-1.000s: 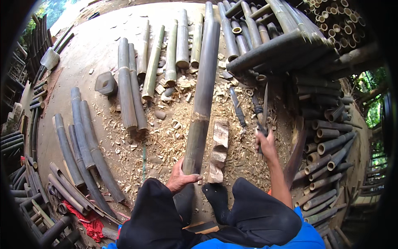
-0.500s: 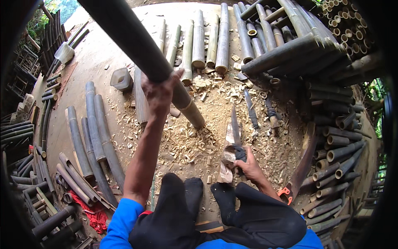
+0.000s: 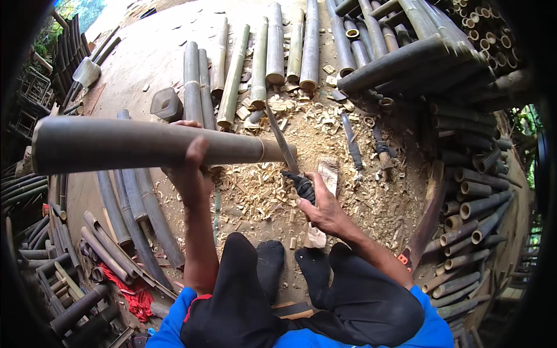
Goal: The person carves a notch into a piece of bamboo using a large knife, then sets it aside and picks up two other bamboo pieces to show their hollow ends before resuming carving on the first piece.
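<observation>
A thick dark bamboo tube lies nearly level across the left half, gripped from below by my left hand, thumb over its near side. Its right end, past a pale node ring, reaches the middle of the view. My right hand is closed round the black-wrapped handle of a knife. The blade points up and away, crossing the tube near its right end; whether it touches cannot be made out. Below and behind my right hand lies a pale wooden block on the ground between my feet and the chips.
Wood chips cover the ground in front. Two more wrapped-handle blades lie to the right, and a saw with an orange handle is farther right. Bamboo tubes stand in a row beyond; a plastic container sits left of them.
The bamboo tube has swung from steeply slanted, its lower end on the chips, to nearly level, upper end moving left. My right hand has lifted the knife from the block to the tube's right end.
</observation>
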Demonstrator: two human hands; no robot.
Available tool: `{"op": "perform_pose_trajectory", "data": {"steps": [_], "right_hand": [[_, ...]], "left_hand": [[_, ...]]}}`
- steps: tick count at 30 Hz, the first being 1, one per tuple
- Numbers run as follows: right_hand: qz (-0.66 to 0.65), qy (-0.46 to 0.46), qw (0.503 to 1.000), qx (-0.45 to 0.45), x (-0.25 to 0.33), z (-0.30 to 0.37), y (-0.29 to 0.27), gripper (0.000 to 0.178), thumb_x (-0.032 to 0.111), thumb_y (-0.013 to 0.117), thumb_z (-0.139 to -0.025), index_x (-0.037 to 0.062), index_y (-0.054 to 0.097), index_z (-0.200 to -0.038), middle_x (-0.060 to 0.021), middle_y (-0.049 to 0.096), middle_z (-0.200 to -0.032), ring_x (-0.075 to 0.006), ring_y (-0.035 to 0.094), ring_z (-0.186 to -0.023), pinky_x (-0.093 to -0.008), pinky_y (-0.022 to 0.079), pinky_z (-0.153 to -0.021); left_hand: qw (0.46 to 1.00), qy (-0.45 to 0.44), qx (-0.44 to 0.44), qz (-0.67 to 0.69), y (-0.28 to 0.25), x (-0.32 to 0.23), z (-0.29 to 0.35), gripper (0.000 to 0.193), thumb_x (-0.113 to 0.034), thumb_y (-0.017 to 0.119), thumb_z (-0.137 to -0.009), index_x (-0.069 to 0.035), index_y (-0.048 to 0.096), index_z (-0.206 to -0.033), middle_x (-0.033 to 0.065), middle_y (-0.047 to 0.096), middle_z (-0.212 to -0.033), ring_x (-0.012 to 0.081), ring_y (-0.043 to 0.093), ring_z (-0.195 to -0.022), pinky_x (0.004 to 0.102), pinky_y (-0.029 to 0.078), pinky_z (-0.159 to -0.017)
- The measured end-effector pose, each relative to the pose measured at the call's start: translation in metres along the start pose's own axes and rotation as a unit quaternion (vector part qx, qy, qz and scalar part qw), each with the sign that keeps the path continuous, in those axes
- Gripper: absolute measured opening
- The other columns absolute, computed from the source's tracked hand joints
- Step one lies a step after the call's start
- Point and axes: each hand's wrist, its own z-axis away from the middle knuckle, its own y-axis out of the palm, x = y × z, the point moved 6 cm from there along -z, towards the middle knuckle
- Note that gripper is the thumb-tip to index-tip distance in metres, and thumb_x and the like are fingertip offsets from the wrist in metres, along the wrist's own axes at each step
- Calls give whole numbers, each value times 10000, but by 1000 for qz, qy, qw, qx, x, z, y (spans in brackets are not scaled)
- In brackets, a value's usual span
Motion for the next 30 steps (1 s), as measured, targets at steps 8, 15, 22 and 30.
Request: {"op": "perform_pose_trajectory", "data": {"steps": [8, 15, 22, 30], "right_hand": [[79, -70, 994, -42, 9, 4, 2, 416, 228, 584, -1065, -5, 477, -1393, -264, 686, -949, -416, 707, -764, -497, 537, -719], [128, -22, 992, 4, 42, 7, -4, 367, 243, 548, -1086, -27, 487, -1328, -264, 688, -849, -418, 719, -763, -516, 533, -694], [90, -255, 954, -126, 107, 22, -15, 497, 277, 509, -1115, -75, 418, -1455, -279, 697, -995, -378, 740, -805, -459, 595, -703], [140, -99, 985, 18, 27, -40, 30, 327, 310, 487, -1116, -14, 451, -1152, -244, 649, -729, -409, 678, -636, -482, 520, -527]], "left_hand": [[994, -40, -98, -39, -42, 4, 41, 538, -84, 747, -754, 15, 589, -1258, 129, 639, -1184, 219, 620, -1112, 389, 495, -1052], [999, -34, 40, -1, -35, -4, 48, 719, -66, 727, -658, -55, 517, -1346, 127, 563, -1269, 233, 524, -1259, 418, 385, -1166], [988, -17, 118, -94, -43, -6, 44, 742, -50, 747, -615, -90, 500, -1313, 75, 526, -1222, 211, 530, -1193, 406, 394, -1147], [990, -102, 93, -31, -68, 8, 39, 740, -26, 786, -687, -79, 476, -1357, 94, 573, -1276, 218, 584, -1180, 405, 491, -1084]]}}
